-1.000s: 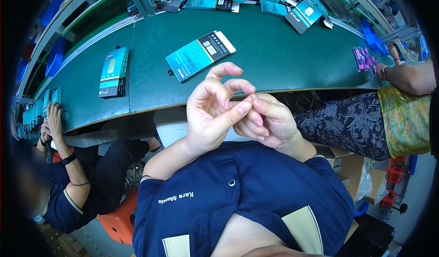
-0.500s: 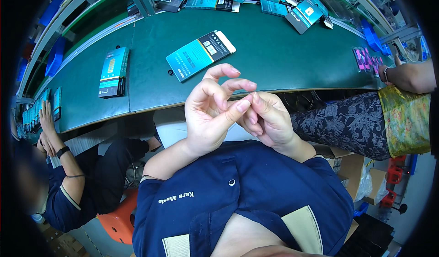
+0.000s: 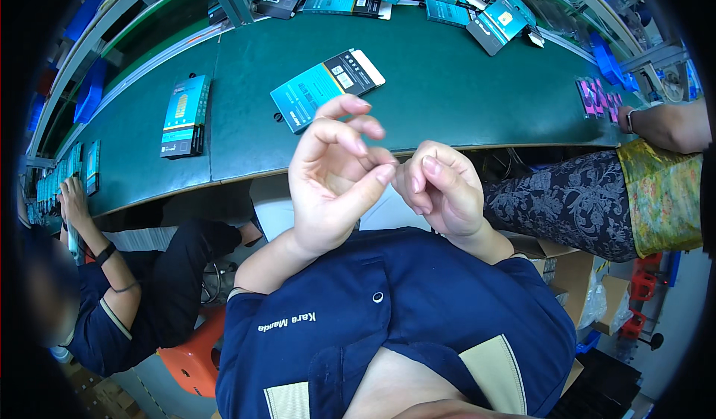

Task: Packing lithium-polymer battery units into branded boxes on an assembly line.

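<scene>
My left hand point(image 3: 332, 173) is raised over the near edge of the bench, its thumb pressed to the index finger in a pinch and the other fingers curved and apart. Beside it my right hand point(image 3: 446, 191) is closed, fingers curled in and the thumb folded against them. The fingertips of both hands almost meet. Whatever they hold, if anything, is too small or hidden to name. Past my left fingertips a flat teal-and-black box point(image 3: 317, 95) lies at a slant on the bench, its white end flap open. Another teal box point(image 3: 186, 117) lies farther left, apart from both hands.
The green bench point(image 3: 447, 106) spans the view. A heap of teal boxes point(image 3: 350, 5) is at its back. On the left, a co-worker's hand point(image 3: 73, 201) touches a row of boxes point(image 3: 54, 184). Pink-and-black pieces point(image 3: 593, 97) lie near another person's arm point(image 3: 664, 124) on the right.
My hands have drawn slightly apart. The left has moved left, and my right fingers have curled in more. The co-worker's hand at left has gone from flat to bent over the boxes.
</scene>
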The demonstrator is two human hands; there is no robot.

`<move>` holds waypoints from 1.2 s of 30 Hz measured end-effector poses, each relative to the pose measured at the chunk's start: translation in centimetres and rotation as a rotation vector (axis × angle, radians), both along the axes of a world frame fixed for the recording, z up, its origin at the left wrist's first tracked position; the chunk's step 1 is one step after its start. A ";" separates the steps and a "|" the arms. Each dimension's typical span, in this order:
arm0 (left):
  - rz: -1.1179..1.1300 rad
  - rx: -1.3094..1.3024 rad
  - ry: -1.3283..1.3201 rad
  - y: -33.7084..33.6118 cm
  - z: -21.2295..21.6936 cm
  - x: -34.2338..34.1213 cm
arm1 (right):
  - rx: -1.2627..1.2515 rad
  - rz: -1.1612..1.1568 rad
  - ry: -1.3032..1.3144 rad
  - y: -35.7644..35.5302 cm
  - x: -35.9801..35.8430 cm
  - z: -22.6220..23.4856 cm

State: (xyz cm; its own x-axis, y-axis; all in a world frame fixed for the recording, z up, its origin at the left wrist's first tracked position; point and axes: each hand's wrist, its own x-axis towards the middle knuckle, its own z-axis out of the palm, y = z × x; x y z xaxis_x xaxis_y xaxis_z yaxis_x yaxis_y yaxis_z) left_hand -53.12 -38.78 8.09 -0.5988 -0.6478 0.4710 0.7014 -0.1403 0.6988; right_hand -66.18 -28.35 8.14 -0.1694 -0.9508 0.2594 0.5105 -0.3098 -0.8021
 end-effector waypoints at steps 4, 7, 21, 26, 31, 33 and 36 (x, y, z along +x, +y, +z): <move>-0.072 0.012 0.010 0.4 0.3 -0.3 | 0.057 0.025 0.004 0.1 0.2 0.0; -0.070 0.013 0.028 0.4 0.4 -0.4 | 0.062 0.015 0.014 0.0 0.1 0.0; -0.029 -0.054 0.004 0.5 0.5 -0.4 | 0.096 0.000 0.022 0.0 0.2 0.0; -0.003 -0.084 -0.007 0.4 0.4 -0.5 | 0.202 0.002 0.003 0.0 0.2 0.1; 0.044 -0.144 0.004 0.3 0.1 -0.9 | 0.174 0.183 -0.029 -0.2 0.0 0.3; 0.056 -0.139 0.000 0.3 0.0 -1.1 | 0.210 0.278 0.050 -0.2 -0.1 0.4; 0.073 -0.143 -0.008 0.3 -0.2 -1.3 | 0.220 0.331 0.067 -0.2 -0.2 0.4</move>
State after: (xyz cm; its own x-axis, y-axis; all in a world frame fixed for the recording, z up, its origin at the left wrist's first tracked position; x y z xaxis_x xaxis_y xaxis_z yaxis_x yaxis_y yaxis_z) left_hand -54.44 -38.44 7.94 -0.5566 -0.6165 0.5569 0.7003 0.0126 0.7138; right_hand -66.34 -28.51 8.58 0.1659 -0.9852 0.0431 0.4981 0.0460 -0.8659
